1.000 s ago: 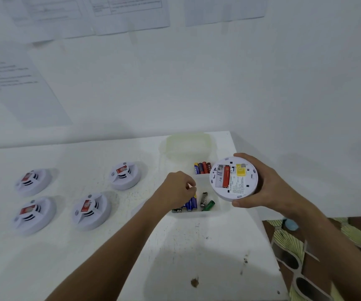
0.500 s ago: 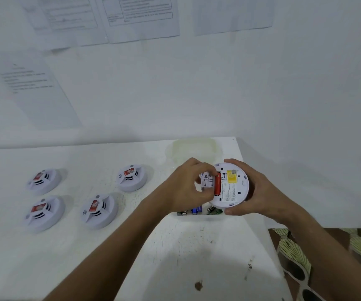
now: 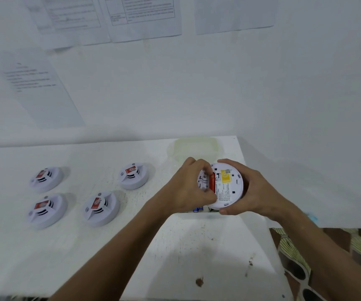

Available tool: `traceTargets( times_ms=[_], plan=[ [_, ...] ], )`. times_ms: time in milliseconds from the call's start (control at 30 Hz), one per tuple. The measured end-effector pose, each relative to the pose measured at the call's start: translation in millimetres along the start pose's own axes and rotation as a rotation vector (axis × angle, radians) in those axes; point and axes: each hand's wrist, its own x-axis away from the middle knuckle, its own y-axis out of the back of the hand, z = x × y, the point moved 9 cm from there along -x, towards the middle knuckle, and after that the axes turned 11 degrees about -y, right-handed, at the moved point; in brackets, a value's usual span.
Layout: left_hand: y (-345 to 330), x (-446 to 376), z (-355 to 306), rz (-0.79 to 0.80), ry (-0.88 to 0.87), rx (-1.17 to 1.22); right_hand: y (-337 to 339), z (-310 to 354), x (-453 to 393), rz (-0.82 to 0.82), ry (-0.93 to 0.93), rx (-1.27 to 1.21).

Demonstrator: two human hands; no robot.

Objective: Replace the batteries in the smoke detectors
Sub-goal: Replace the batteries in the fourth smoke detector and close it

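Over the desk's far right corner, the right hand [image 3: 255, 192] grips a smoke detector [image 3: 224, 187] by its rim, back side up, with the battery bay showing. The left hand [image 3: 188, 187], which a second ago was down in the battery tray [image 3: 193, 210] picking among the loose cells, has come up and now curls its fingertips into the bay beside a red battery [image 3: 212, 181] already seated there. Whether those fingers pinch a second cell cannot be told, since the knuckles hide whatever is under them. Judging from the move from tray to bay, this is likely the fitting of a fresh cell, so this unit is partway refilled and its cover is yet to go back on.

Four more smoke detectors [image 3: 98, 208] sit face up toward the desk's left side, well apart from the hands, and appear to wait their turn. A translucent lid [image 3: 194, 146] lies at the far edge, just behind the hands.
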Motion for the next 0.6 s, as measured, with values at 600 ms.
traceTargets(
  times_ms=[600],
  plan=[
    [13,-7,8,-0.266,-0.012,0.215,21,-11,8,-0.076,-0.025,-0.014]
  ],
)
